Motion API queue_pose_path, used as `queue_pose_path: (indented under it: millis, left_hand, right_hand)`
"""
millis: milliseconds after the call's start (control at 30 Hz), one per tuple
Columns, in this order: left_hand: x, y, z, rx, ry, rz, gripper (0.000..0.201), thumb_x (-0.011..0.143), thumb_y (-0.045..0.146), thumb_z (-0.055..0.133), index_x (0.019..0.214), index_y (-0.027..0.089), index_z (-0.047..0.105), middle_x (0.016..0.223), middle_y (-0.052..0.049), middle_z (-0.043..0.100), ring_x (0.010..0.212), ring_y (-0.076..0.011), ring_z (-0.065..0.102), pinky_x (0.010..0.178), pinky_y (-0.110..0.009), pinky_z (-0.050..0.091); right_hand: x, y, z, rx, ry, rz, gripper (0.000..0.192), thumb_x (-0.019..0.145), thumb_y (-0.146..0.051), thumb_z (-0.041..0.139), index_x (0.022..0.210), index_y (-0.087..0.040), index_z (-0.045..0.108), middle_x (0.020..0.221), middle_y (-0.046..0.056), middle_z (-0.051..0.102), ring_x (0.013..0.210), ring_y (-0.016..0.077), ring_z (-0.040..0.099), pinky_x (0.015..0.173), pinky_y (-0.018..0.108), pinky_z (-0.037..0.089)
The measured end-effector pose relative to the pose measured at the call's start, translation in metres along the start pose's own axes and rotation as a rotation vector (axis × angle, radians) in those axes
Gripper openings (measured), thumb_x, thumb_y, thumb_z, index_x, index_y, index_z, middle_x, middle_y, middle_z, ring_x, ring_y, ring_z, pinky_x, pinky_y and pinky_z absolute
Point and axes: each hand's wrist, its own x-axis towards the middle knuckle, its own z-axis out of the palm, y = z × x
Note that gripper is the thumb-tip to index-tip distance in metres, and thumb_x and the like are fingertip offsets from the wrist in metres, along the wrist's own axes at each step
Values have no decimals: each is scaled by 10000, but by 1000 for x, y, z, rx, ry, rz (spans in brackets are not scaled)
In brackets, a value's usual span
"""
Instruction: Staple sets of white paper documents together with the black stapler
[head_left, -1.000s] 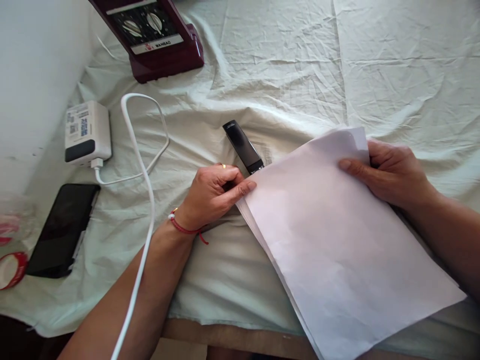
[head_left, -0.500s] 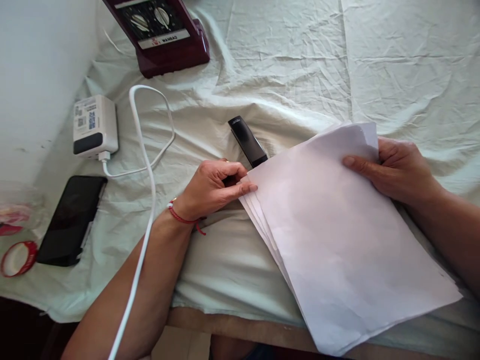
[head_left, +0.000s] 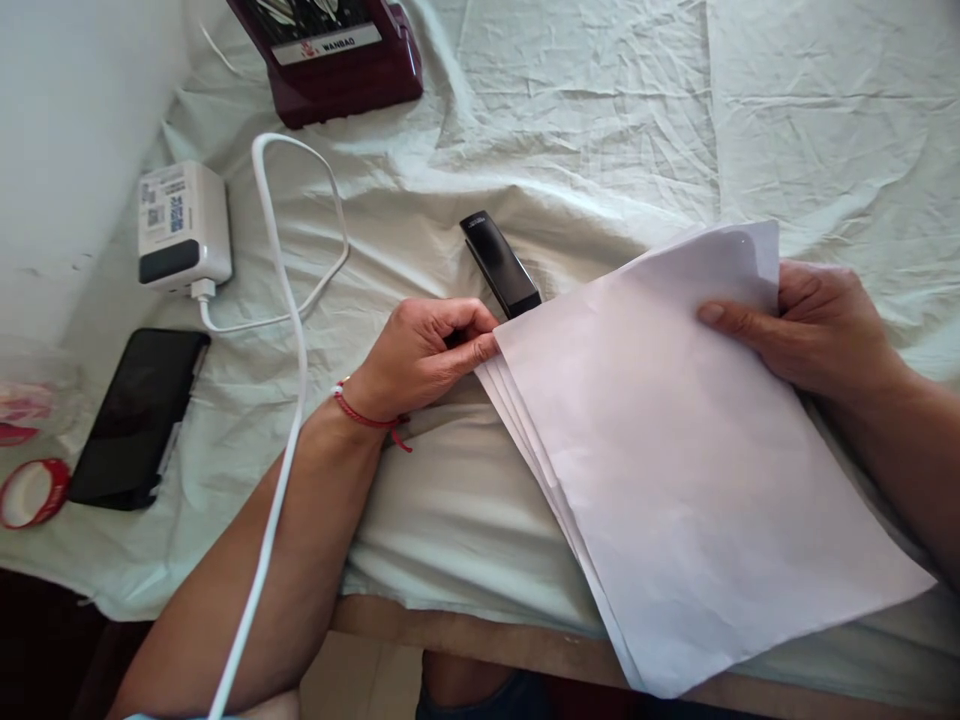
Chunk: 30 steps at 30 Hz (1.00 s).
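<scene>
A loose stack of white paper sheets (head_left: pixel 697 460) is held over the front edge of the cloth-covered table, its sheets fanned slightly along the left side. My right hand (head_left: pixel 817 325) grips the upper right edge, thumb on top and fingers hidden beneath. At the upper left corner, my left hand (head_left: pixel 442 350) pinches the sheets between thumb and curled fingers; a red string bracelet (head_left: pixel 367 412) circles that wrist. Just beyond the left fingertips lies a black stapler-like object (head_left: pixel 501 265), partly covered by the paper.
A maroon appliance with dials (head_left: pixel 345 75) stands at the back. To the left are a white power block (head_left: pixel 184 225) with a white cable (head_left: pixel 289 300) crossing over my left forearm, a black phone (head_left: pixel 139 420) and a red tape roll (head_left: pixel 34 493). A wall borders the left side.
The view has shifted a little downward. My right hand and the paper's right side have moved slightly right, and my left thumb has drawn back to the corner's edge.
</scene>
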Motion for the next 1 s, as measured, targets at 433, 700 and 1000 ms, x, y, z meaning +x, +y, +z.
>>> queue_pose_path:
  millis: [433, 700, 1000]
  left_hand:
    - [1, -1, -1, 56, -29, -62, 422, 954, 575, 792, 744, 227, 678, 636, 8, 613, 604, -152, 509, 566, -292, 404]
    - [-4, 1, -2, -126, -86, -52, 282, 913, 456, 864, 1042, 218, 784, 913, -49, 821, 776, -190, 720, 696, -286, 580]
    - [-4, 5, -6, -97, -93, 17, 286, 896, 267, 775, 1174, 200, 765, 872, -27, 779, 781, -189, 710, 708, -290, 575]
  right_hand:
    - [3, 3, -1, -66, 13, -22, 477, 750, -618, 960, 759, -182, 766, 679, -4, 586, 558, 81, 480, 404, 173, 364]
    - [1, 1, -5, -65, -48, -3, 443, 770, -603, 944, 790, -190, 784, 686, 3, 638, 555, 103, 530, 410, 192, 410]
    - [2, 0, -4, -115, -45, -28, 393, 798, -564, 916, 764, -198, 777, 665, -3, 623, 554, 110, 523, 417, 200, 367]
